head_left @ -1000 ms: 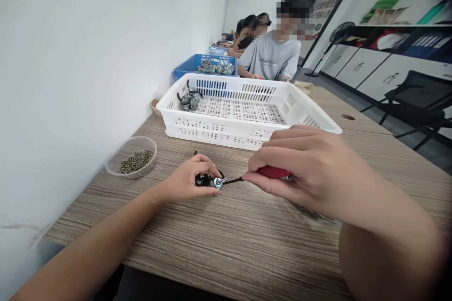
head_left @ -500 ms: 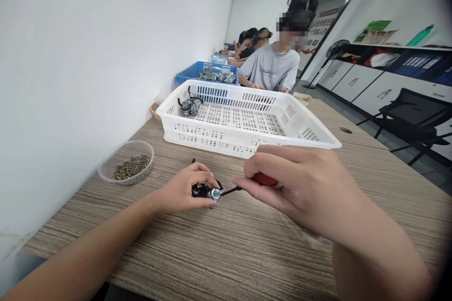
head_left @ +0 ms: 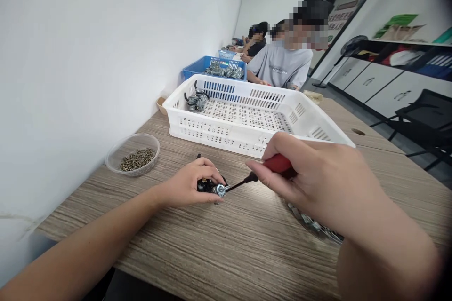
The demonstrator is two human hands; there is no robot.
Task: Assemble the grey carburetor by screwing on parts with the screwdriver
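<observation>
My left hand (head_left: 192, 182) is closed around a small black-and-silver metal assembly (head_left: 220, 190), holding it down on the table. The fingers hide much of its body. A black stub sticks up behind the knuckles. My right hand (head_left: 303, 174) grips the red handle of a screwdriver (head_left: 280, 165). Its dark shaft slants down to the left, and the tip meets the silver end of the assembly. Partly covered by my right wrist is a clear bowl (head_left: 314, 230) of silvery pieces.
A clear bowl of small brass-coloured screws (head_left: 137, 159) stands at the left. Behind my hands lies a white perforated basket (head_left: 219, 135) with grey metal assemblies (head_left: 197, 101) in its left corner. Beyond are a blue crate (head_left: 190, 71) of similar pieces and a seated co-worker (head_left: 282, 63).
The view has shifted, so the scene sits a little further right. My right hand has lifted slightly, showing more of the red handle. The left hand keeps its hold.
</observation>
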